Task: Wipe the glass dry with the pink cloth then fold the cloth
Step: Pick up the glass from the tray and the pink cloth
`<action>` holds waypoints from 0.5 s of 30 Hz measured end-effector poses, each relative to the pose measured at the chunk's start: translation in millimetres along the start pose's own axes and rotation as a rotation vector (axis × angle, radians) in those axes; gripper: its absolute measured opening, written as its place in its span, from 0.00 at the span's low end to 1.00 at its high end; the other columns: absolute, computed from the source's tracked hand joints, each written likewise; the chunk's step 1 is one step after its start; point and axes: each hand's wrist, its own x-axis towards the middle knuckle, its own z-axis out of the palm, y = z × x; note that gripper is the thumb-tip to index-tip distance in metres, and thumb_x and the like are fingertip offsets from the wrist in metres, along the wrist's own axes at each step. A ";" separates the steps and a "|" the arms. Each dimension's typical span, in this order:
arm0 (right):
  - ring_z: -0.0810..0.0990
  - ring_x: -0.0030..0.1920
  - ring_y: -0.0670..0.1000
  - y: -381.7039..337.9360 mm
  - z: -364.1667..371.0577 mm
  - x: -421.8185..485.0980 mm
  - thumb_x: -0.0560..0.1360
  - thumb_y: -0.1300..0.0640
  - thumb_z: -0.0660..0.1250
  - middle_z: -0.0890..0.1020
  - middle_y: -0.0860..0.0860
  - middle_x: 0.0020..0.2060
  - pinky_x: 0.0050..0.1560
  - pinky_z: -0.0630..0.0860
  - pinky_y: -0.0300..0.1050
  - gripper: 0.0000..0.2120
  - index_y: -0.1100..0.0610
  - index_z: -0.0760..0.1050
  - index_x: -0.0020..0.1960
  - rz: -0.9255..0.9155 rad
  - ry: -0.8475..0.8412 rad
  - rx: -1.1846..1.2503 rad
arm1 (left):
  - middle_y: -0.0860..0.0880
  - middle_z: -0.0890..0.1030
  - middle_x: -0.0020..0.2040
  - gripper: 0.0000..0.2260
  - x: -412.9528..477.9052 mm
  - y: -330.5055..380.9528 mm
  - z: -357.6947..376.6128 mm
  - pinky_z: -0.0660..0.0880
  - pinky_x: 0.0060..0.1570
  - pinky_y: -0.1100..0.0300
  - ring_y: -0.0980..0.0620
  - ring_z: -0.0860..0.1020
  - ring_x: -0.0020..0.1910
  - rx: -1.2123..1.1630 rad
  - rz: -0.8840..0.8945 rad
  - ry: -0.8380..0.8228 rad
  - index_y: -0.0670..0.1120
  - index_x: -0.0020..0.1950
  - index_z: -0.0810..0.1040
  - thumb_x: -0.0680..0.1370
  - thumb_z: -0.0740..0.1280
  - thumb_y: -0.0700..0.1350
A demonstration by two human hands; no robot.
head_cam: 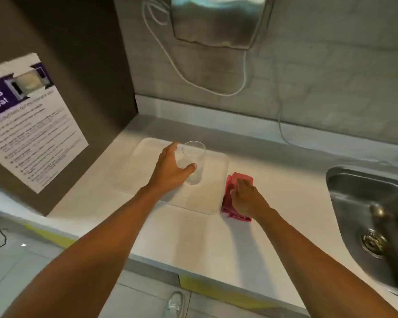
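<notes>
A clear drinking glass (pixel 194 157) stands upright on a white tray (pixel 213 198) on the counter. My left hand (pixel 170 167) curls around the glass from the left, thumb on its near side and fingers behind it. Just right of the tray lies the folded pink cloth (pixel 230 182). My right hand (pixel 246 198) rests flat on top of the cloth, fingers spread, covering most of it.
A steel sink (pixel 363 216) with a drain lies at the right. A grey cabinet side with a printed notice (pixel 35 127) stands at the left. A metal dispenser (pixel 218 21) and white cable hang on the tiled wall behind. The counter's front edge runs below my forearms.
</notes>
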 end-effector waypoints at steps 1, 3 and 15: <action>0.78 0.60 0.64 1.3 4.0 2.7 0.85 0.53 0.53 0.69 0.62 0.72 0.58 0.77 0.59 0.19 0.60 0.65 0.73 0.032 -0.018 -0.024 | 0.45 0.70 0.80 0.41 5.9 -3.4 3.4 0.72 0.74 0.48 0.43 0.71 0.77 -0.040 -0.001 -0.010 0.47 0.83 0.63 0.75 0.80 0.51; 0.78 0.59 0.63 6.2 14.1 9.3 0.85 0.54 0.53 0.68 0.60 0.72 0.57 0.77 0.59 0.19 0.61 0.65 0.72 0.069 -0.027 -0.031 | 0.48 0.72 0.78 0.39 14.1 -6.5 7.6 0.72 0.69 0.54 0.47 0.71 0.75 -0.126 -0.012 -0.048 0.49 0.81 0.66 0.74 0.81 0.50; 0.79 0.61 0.55 11.6 59.7 8.2 0.82 0.45 0.57 0.66 0.50 0.76 0.57 0.79 0.50 0.23 0.56 0.70 0.72 0.234 0.227 0.018 | 0.48 0.85 0.62 0.27 54.5 -22.5 25.9 0.79 0.56 0.62 0.50 0.84 0.59 -0.354 -0.059 0.045 0.47 0.68 0.79 0.72 0.83 0.51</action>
